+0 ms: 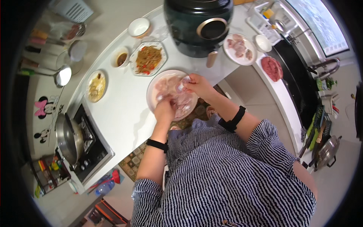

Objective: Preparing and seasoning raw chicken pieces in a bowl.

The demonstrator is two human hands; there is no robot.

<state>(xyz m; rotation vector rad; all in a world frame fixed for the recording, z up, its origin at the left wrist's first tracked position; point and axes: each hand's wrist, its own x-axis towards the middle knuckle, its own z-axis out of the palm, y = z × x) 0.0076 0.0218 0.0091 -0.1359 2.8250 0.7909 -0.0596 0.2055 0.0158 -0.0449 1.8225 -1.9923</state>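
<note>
A round white bowl (150, 97) with pieces of raw meat, perhaps chicken, in pale liquid stands at the front edge of the white counter (120, 113). My right hand (198, 86) pinches a raw meat piece (182, 85) over the bowl's right side. Inside the bowl, my left hand (167, 107) has its fingers down on another meat piece (162, 96); whether it grips that piece is hidden. Behind the bowl is an octagonal plate of shredded food with red pieces (149, 58). A white plate with raw meat pieces (239, 48) lies to the right.
A dark green air fryer (198, 28) stands behind. Leftward are a cup of brown sauce (120, 58), a plate of yellowish food (96, 86), and a lidded pan (69, 139) on the gas stove (90, 147). Red meat (271, 68) lies by the dark sink (295, 79) at right.
</note>
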